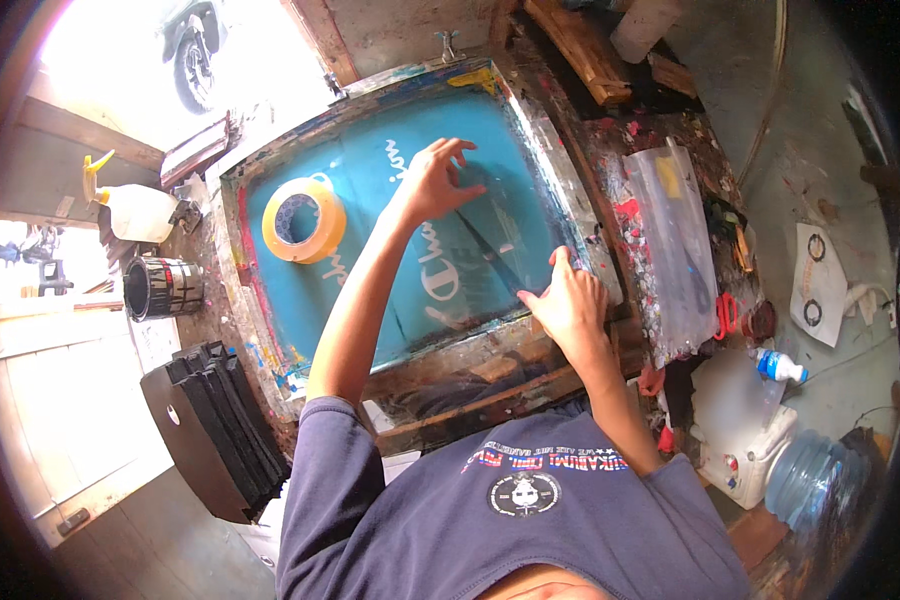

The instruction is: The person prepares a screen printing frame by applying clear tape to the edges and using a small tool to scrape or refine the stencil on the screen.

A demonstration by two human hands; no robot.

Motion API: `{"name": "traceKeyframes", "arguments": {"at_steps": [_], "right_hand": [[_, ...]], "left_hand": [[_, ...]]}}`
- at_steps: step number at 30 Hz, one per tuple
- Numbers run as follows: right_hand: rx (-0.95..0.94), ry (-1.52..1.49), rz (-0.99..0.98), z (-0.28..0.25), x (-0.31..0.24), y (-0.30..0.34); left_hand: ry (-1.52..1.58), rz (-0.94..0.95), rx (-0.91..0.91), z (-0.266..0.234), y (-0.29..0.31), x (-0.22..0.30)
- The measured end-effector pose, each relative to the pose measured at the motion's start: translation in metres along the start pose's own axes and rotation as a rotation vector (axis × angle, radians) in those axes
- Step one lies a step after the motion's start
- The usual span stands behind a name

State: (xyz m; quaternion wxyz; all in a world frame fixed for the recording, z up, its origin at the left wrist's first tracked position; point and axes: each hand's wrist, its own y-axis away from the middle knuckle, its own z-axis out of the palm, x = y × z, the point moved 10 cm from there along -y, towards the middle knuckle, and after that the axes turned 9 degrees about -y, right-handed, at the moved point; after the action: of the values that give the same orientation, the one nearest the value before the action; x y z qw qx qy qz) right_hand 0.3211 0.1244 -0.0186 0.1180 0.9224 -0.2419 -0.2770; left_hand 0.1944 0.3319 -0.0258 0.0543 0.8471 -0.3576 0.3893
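A screen-printing frame (560, 190) with paint-stained edges lies before me, its teal mesh (360, 310) bearing pale lettering and a logo. My left hand (433, 185) hovers over the middle of the mesh, with curved fingers and thumb apart. Near the frame's right front corner is my right hand (573, 308), thumb and index finger spread, the others curled. Between the hands runs a narrow dark strip (485, 248); whether it is tape or a shadow I cannot tell. A roll of clear yellowish tape (330, 222) rests on the mesh at the left.
Left of the frame stand a spray bottle (138, 212), a paint-marked can (162, 287) and a stack of black sheets (205, 430). To the right lie a clear plastic sheet (670, 260) and red-handled scissors (726, 316). A blue water jug (815, 480) is at the lower right.
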Motion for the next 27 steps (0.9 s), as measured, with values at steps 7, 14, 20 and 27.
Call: {"name": "traceKeyframes", "arguments": {"at_steps": [7, 14, 20, 27], "right_hand": [[-0.071, 0.130, 0.018, -0.012, -0.004, -0.004], [-0.082, 0.115, -0.010, -0.010, -0.005, -0.005], [0.009, 0.070, -0.021, -0.012, 0.009, -0.011], [0.019, 0.053, -0.026, -0.010, 0.013, -0.013]], "left_hand": [[-0.007, 0.116, -0.057, 0.004, -0.006, -0.002], [-0.012, 0.111, -0.075, 0.006, -0.004, -0.004], [-0.213, 0.007, 0.052, 0.009, -0.007, 0.005], [-0.310, -0.075, 0.138, 0.005, -0.004, 0.012]]}}
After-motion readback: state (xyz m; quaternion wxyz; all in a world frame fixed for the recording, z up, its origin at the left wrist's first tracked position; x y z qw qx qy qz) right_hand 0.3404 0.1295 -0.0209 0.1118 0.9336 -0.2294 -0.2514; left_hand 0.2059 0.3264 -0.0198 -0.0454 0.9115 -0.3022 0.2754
